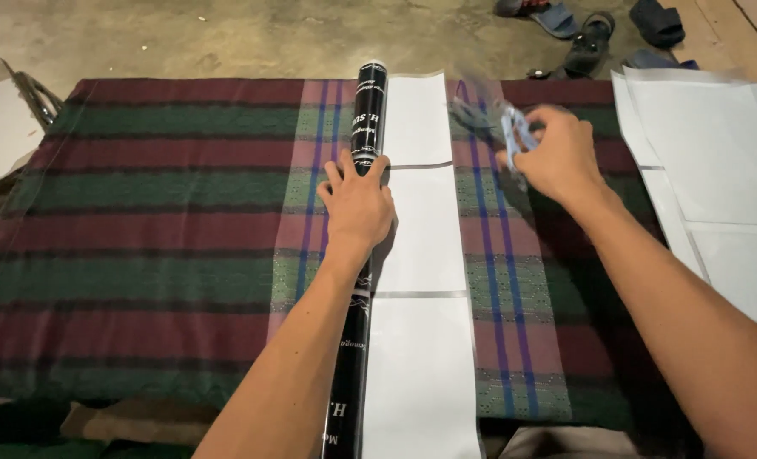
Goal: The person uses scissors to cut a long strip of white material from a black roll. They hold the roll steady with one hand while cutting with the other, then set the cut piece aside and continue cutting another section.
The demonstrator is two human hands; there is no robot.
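Left hand (357,204) presses flat, fingers spread, on the black roll (360,255) lying lengthwise mid-blanket, with a strip of white sheet (419,340) already unrolled beside it; right hand (553,153) is closed on a blurred bluish tool (515,132), the strip apparently uncut. The plaid blanket (140,238) covers a concrete floor (225,34); more white sheets (719,153) lie at its right edge, sandals (600,30) beyond the far edge.

A maroon, green and blue plaid cloth (166,229) spreads at nine o'clock; a glossy black roll (363,127) bears white lettering beside white sheets (417,246)
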